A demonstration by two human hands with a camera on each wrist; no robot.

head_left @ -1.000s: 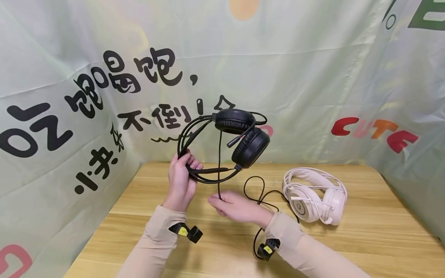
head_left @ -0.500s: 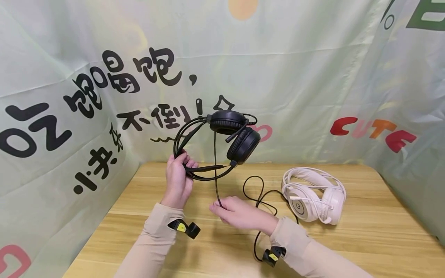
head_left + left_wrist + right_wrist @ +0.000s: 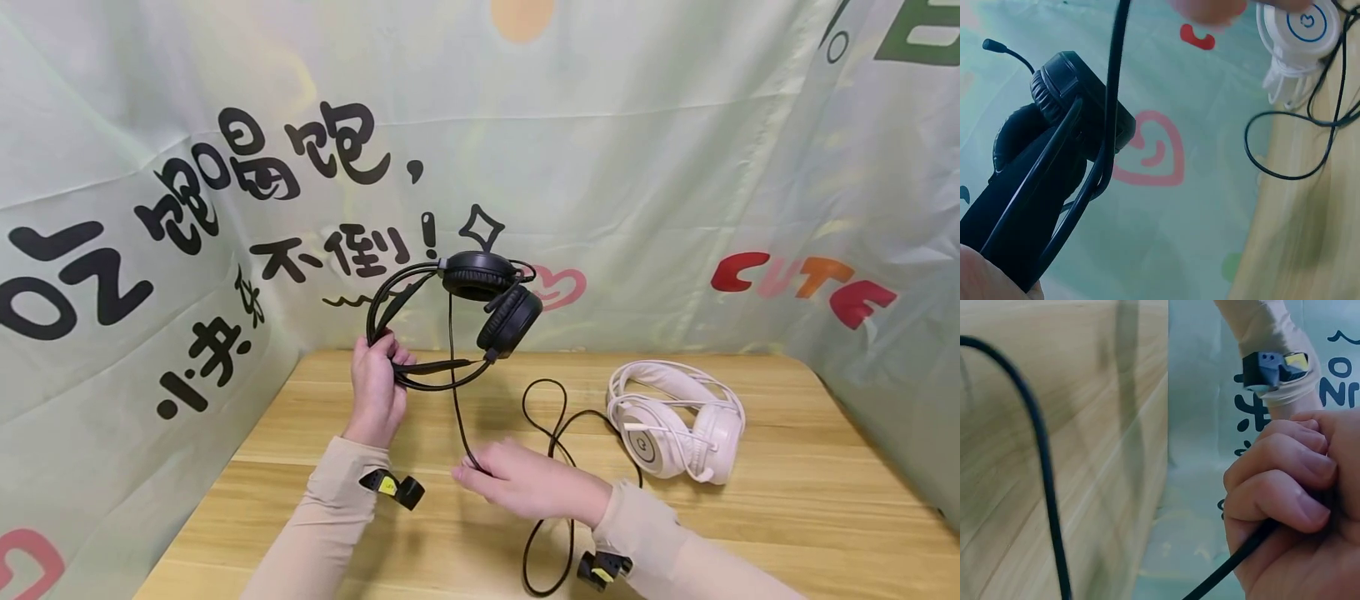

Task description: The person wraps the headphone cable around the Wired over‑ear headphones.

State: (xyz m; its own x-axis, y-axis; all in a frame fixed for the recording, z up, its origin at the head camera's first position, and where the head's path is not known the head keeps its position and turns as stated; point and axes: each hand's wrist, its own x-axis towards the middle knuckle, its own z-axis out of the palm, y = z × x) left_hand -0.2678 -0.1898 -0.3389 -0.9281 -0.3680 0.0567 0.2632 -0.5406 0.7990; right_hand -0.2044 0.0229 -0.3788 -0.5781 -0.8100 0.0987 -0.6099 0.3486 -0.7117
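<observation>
My left hand (image 3: pixel 377 392) grips the headband of a black over-ear headset (image 3: pixel 510 323), raised above the table with its ear cups pointing right. In the left wrist view the headset's boom microphone (image 3: pixel 995 45) sticks out past the ear cups. From the upper ear cup a thin black cable (image 3: pixel 454 387) runs down to my right hand (image 3: pixel 528 482), which holds it low over the table. The right wrist view shows curled fingers (image 3: pixel 1279 500) wrapped around that cable. Beyond my right hand, more of the cable lies in loose loops on the wood.
A white headset (image 3: pixel 717 442) with its cord wound around it rests on the right side of the wooden table (image 3: pixel 810 492). Printed fabric walls (image 3: pixel 637 183) stand behind and at both sides. The black cable's loops reach close to the white headset.
The black headset and my left hand have shifted slightly left, the ear cups a little lower. My right hand has moved down and slightly right, still holding the cable.
</observation>
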